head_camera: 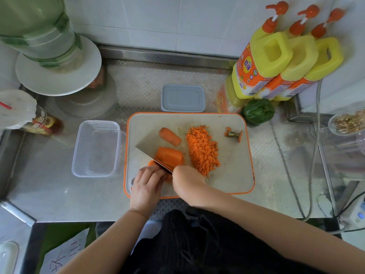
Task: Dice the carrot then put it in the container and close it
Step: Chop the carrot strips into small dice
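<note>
Nearest the person, both forearms reach forward over the desk edge onto the orange-rimmed cutting board, and the two hands meet at its near left corner. The left hand lies knuckles-up with its fingers curled and pressed down on a carrot piece, probably to pin it and keep the tips tucked back from the blade. Just to the right of those fingers, the right hand is wrapped around the handle of a cleaver; the handle itself is hidden under the hand, so how each finger lies cannot be told, only that the grip is closed. The blade slants away and to the left from that hand, its edge down in the carrot piece, so slicing looks to be the step in hand. Beyond the fingers lies a second uncut chunk, and to the right of the right hand a heap of diced carrot has been kept clear of the blade. The trimmed stem end sits farther right. Left of the left hand, off the board, the clear container stands open and holds no carrot, close enough for scooping. Farthest, past the board, its grey lid lies flat.
</note>
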Demonstrator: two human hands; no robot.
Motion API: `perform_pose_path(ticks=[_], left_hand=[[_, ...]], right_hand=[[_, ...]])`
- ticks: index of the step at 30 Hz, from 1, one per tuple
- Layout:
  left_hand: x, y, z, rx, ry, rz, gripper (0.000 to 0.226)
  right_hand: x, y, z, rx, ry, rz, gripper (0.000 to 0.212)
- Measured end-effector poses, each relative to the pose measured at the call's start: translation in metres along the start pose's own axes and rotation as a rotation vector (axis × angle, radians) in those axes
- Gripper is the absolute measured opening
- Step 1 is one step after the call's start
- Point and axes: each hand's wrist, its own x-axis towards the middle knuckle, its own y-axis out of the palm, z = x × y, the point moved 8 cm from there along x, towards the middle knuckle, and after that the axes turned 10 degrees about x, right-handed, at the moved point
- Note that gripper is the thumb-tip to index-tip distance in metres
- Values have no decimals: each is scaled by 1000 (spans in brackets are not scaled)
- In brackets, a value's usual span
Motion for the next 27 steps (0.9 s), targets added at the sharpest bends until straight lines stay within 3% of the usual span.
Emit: perform_pose_path(ticks=[13,16,20,27], left_hand=[[5,-9,-8,-4,52,6,9],[10,-12,-8,31,25,34,14],[24,-29,-19,180,100,-6,30],[57,-10,-15,452,214,401,54]], right_hand=[[6,-5,-10,58,-61,-15,15],[-3,4,-8,25,-104,-56,33],[-7,5,-13,202,-118,-92,44],[-15,13,-24,251,-92,-86,40]])
